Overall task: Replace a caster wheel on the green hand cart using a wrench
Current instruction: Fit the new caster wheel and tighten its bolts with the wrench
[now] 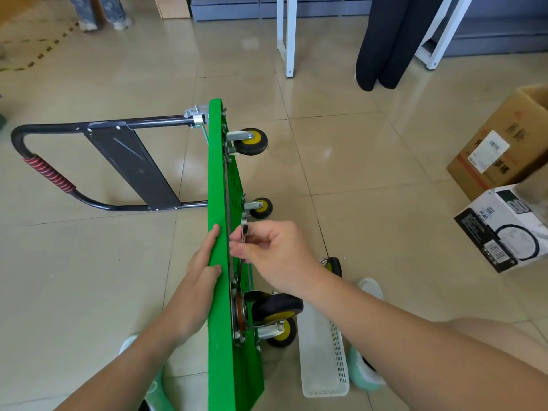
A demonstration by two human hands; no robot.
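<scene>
The green hand cart (218,179) stands on its side edge on the floor, underside facing right, black handle (59,179) folded out to the left. My left hand (198,277) grips the deck's upper edge, fingers over the top. My right hand (275,253) pinches a silver wrench (244,232) held against the underside just below the small middle caster (261,207). A larger caster (250,141) sits farther away and two casters (278,318) sit near me. A loose caster wheel (333,266) lies on the floor behind my right wrist.
A white perforated basket (323,360) lies on the floor between my feet. Cardboard boxes (504,149) and a black-and-white box (504,229) stand at the right. White table legs (286,37), a dark rolled item (382,46) and a standing person's legs (100,13) are at the back.
</scene>
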